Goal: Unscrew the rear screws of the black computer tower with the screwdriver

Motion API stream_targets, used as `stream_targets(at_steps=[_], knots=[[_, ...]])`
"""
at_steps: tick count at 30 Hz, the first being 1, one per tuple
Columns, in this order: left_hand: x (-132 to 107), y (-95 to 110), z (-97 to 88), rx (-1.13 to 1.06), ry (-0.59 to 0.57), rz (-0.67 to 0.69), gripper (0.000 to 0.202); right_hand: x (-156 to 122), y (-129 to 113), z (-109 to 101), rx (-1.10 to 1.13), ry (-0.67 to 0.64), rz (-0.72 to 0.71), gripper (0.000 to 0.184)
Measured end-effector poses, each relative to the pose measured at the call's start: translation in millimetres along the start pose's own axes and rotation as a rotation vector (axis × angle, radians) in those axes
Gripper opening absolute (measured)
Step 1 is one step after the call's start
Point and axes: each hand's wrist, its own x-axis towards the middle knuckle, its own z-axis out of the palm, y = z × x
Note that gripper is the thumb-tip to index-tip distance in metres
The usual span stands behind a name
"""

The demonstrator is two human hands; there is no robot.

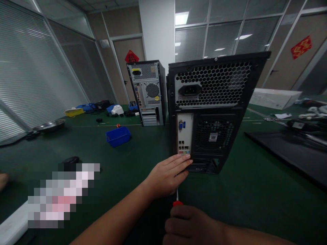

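A black computer tower (212,109) stands upright on the green table (255,197) with its rear panel facing me. My left hand (167,175) reaches to its lower left corner, fingers stretched out and touching the panel just under the port plate (184,134). My right hand (190,226) is closed round a screwdriver (177,200) with a red handle. The thin shaft points up toward the case bottom and passes behind my left hand. The tip is hidden.
A second tower (148,93) stands further back. A blue bin (118,136) lies left of the black case. A metal dish (49,126) and small blue and yellow items sit at far left. A black panel (293,153) and a white box (274,98) lie right.
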Motion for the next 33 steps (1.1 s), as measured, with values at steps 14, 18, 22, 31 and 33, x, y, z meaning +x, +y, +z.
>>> stream_targets(at_steps=[14,18,22,31,33], knots=[[0,0,-1.0,-0.002,-0.006,0.002,0.019,-17,3,20,0.096,-0.029,-0.012,0.036],[1,-1,-0.7,0.0,-0.001,-0.009,0.02,-16,5,19,0.076,-0.065,-0.037,0.03],[0,0,-0.8,0.005,-0.013,-0.021,0.02,-12,4,10,0.08,-0.081,-0.065,0.035],[-2,-1,0.3,-0.013,-0.036,-0.004,0.021,-6,1,5,0.075,-0.001,0.016,0.038],[-2,-1,0.3,-0.024,-0.039,-0.011,0.02,-5,1,6,0.077,0.012,-0.013,0.038]])
